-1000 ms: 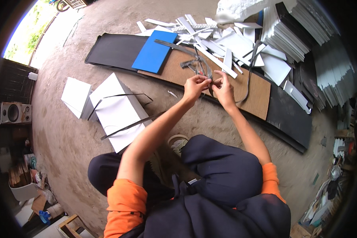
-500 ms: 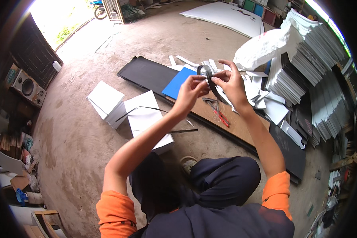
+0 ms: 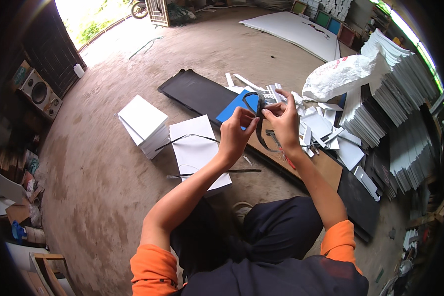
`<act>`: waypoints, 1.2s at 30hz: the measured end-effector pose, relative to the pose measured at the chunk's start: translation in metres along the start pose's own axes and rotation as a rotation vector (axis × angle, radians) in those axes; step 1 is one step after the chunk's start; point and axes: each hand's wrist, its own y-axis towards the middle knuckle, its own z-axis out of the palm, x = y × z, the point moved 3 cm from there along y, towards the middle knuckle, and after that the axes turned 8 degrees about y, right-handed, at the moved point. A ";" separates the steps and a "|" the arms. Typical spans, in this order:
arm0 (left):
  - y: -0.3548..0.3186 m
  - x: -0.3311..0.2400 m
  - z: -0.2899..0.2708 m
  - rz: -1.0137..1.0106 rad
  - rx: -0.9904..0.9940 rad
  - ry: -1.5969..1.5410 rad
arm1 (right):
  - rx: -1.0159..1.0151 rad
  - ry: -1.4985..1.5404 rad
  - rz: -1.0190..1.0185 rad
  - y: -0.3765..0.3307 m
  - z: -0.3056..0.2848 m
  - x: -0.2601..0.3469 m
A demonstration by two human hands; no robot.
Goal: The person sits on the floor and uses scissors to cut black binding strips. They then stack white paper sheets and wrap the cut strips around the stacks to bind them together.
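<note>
A black strap is held up in front of me in a loop, one end hanging down in a curve. My left hand pinches it between thumb and fingers from the left. On the other side, my right hand grips it with thumb and forefinger, its other fingers raised. Below the hands, pliers with red handles lie on a brown board, partly covered by my right hand. A blue sheet lies behind my left hand. Black strips cross a white stack of sheets.
Another white stack stands at the left. A long black panel lies under the board. White offcuts are heaped at the right, near a white sack and tall piles of sheets. A speaker stands far left.
The view has shifted, so the scene sits further right and lower. My hands have come closer together on the strap, and its loop has changed shape.
</note>
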 end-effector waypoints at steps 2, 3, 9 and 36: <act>0.005 -0.001 -0.005 0.050 -0.043 0.009 | 0.016 0.012 0.025 -0.001 0.003 -0.001; 0.006 -0.003 -0.008 0.076 -0.062 0.011 | 0.022 0.016 0.038 -0.001 0.003 -0.002; 0.004 -0.001 -0.008 0.032 -0.045 0.021 | 0.060 -0.018 0.031 -0.008 0.003 0.003; -0.001 0.010 0.018 -0.194 0.173 -0.167 | 0.072 0.028 0.044 -0.012 -0.017 -0.013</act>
